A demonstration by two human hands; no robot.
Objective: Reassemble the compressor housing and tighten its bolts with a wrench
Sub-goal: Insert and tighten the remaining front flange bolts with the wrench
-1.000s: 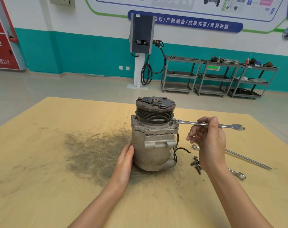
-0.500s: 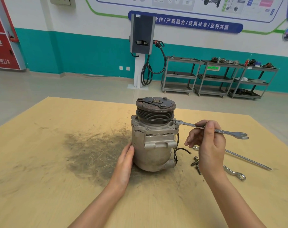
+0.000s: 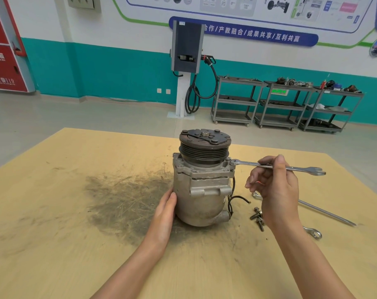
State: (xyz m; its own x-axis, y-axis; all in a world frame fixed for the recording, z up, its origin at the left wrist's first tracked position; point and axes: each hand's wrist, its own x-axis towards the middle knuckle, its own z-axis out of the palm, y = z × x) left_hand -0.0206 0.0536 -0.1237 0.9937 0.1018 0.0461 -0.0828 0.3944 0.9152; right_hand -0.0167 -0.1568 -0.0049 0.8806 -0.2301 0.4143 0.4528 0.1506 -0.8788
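A dark smudge of grime (image 3: 127,201) spreads over the left-centre of the yellow desk (image 3: 54,244). Beside it the left hand (image 3: 165,214) lies flat against the lower left side of the compressor (image 3: 201,190), fingers straight and pressing the grey housing. The compressor stands upright near the middle of the desk, its black pulley (image 3: 205,145) on top. At its upper right flange the ring end of a wrench (image 3: 276,166) sits over what seems to be a bolt head, though that spot is too small to be sure. The wrench reaches out level to the right, and the right hand (image 3: 274,190) pinches its shank between thumb and forefinger, the other fingers loosely curled. Below that hand, loose bolts (image 3: 257,217) lie on the desk just right of the compressor, with a long steel bar (image 3: 325,212) and a second wrench (image 3: 313,233) further right.
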